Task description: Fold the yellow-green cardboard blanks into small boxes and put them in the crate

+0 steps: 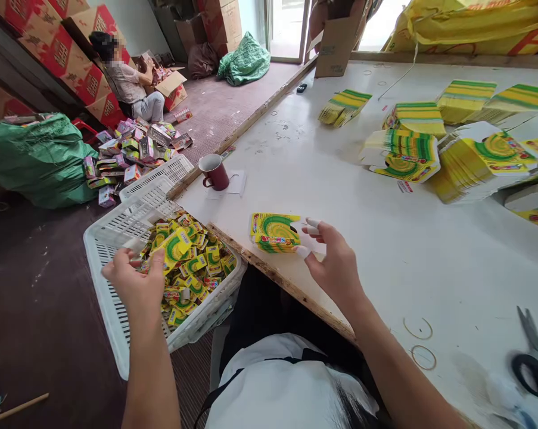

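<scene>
Head view: left grip (138, 280) holds a yellow box (174, 247), lettering illegible; right grip (333, 255) wide beside cartons (275, 233).

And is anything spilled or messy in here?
Yes, the heap of boxes on the floor beside the green sack at left looks messy: they lie loose, jumbled at all angles. I can't tell whether they spilled or were tipped out.

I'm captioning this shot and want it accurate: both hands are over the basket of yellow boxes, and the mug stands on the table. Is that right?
Not quite: only the left hand is over the basket of yellow boxes. The head view shows the right hand over the table, beside the cartons. The mug does stand on the table.
</scene>
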The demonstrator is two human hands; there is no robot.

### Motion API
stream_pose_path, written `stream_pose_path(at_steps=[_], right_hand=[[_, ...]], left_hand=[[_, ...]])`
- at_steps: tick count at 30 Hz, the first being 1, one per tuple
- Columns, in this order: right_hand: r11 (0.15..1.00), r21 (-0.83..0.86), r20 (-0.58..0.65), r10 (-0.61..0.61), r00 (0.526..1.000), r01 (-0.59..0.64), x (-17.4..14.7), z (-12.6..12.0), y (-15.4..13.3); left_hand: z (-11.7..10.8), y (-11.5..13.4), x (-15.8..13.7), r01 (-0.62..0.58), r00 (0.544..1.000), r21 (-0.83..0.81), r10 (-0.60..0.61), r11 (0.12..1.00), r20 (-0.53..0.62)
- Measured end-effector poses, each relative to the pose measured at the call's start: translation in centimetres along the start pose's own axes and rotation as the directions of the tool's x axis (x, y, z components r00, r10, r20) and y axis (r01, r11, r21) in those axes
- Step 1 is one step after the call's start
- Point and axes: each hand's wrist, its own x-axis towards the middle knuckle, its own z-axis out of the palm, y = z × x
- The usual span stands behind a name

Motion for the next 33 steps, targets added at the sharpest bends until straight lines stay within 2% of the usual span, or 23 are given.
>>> stream_pose_path(at_steps=[2, 3, 5, 8, 10, 15, 17, 19, 21, 22, 25, 26, 27, 28, 31, 32, 33], right_hand=[[0.987, -0.155, 0.037, -0.037, 0.999, 0.042, 0.6, 0.7, 0.4], [0.977, -0.207, 0.060, -0.045, 0.997, 0.056, 0.8, 1.0, 0.5], [0.965, -0.252, 0.087, -0.054, 0.995, 0.074, 1.0, 1.2, 0.4], [0.964, -0.247, 0.112, -0.070, 0.991, 0.096, 1.1, 1.0, 0.1], [0.966, -0.234, 0.132, -0.084, 0.988, 0.113, 1.1, 0.8, -0.1], [0.975, -0.194, 0.178, -0.075, 0.981, 0.109, 1.5, 1.0, -0.3], [0.982, -0.176, 0.165, -0.045, 0.985, 0.074, 1.7, 0.9, -0.5], [0.994, -0.110, 0.125, 0.024, 0.992, -0.011, 1.8, 0.6, -0.9], [0.994, 0.035, 0.105, 0.098, 0.990, -0.102, 1.7, 0.0, -1.6], [0.983, 0.127, 0.122, 0.114, 0.986, -0.130, 1.5, -0.4, -2.1], [0.890, 0.416, 0.283, 0.068, 0.957, -0.186, 0.7, -1.0, -3.6], [0.847, 0.482, 0.343, 0.052, 0.938, -0.223, 0.4, -1.1, -4.0], [0.812, 0.521, 0.390, 0.049, 0.919, -0.264, 0.0, -1.0, -4.4], [0.786, 0.538, 0.422, 0.061, 0.904, -0.304, -0.4, -1.0, -4.6], [0.738, 0.562, 0.466, 0.090, 0.880, -0.373, -1.2, -0.8, -4.9], [0.716, 0.584, 0.483, 0.073, 0.873, -0.383, -1.3, -0.9, -4.8], [0.689, 0.609, 0.502, 0.049, 0.864, -0.393, -1.4, -0.9, -4.7]], left_hand=[[0.1, -1.5, 0.7, -0.016, 1.000, 0.121, 0.017, 0.992, -0.005], [0.3, -1.7, 0.4, -0.005, 0.999, 0.108, 0.001, 0.994, 0.032], [1.1, -1.4, -1.0, 0.025, 0.980, -0.023, -0.020, 0.999, 0.196], [2.7, 0.5, -4.0, 0.090, 0.889, -0.253, 0.037, 0.963, 0.457], [3.6, 2.1, -5.8, 0.101, 0.835, -0.325, 0.097, 0.940, 0.541], [4.7, 5.0, -8.0, 0.129, 0.764, -0.421, 0.180, 0.898, 0.620], [4.6, 5.5, -8.4, 0.164, 0.754, -0.436, 0.172, 0.885, 0.634], [4.5, 5.6, -8.9, 0.241, 0.750, -0.442, 0.123, 0.864, 0.650], [4.3, 5.8, -9.6, 0.380, 0.722, -0.473, 0.065, 0.794, 0.689], [4.3, 6.1, -9.9, 0.471, 0.687, -0.498, 0.051, 0.728, 0.724], [4.2, 7.5, -10.9, 0.734, 0.563, -0.527, 0.049, 0.428, 0.825], [4.2, 8.1, -11.1, 0.783, 0.539, -0.516, 0.038, 0.347, 0.842], [4.2, 8.7, -11.2, 0.797, 0.541, -0.521, 0.021, 0.306, 0.841], [4.2, 9.1, -11.2, 0.777, 0.574, -0.548, 0.008, 0.311, 0.819], [3.9, 9.6, -11.0, 0.562, 0.741, -0.667, 0.061, 0.489, 0.669], [3.9, 9.5, -11.0, 0.491, 0.775, -0.686, 0.091, 0.538, 0.626], [3.7, 9.4, -11.0, 0.463, 0.780, -0.685, 0.109, 0.562, 0.616]])
